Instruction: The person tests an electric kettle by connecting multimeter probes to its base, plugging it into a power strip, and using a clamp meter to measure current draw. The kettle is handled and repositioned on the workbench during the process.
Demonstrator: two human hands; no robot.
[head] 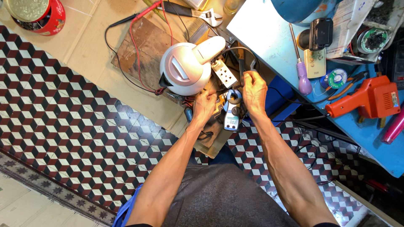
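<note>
Patterned tile floor [63, 109] under cardboard; the white kettle [187, 67] sits lid shut, contents hidden. Left hand [205, 105] grips the clamp meter [232, 113]; right hand [253, 86] pinches a black cable [240, 52] beside the socket strip [224, 75].

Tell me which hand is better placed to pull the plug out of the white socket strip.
Right, probably. The right hand is already up beside the white socket strip, fingers at the dark cable leading into it. The left hand sits lower, resting by the clamp meter below the kettle.
</note>
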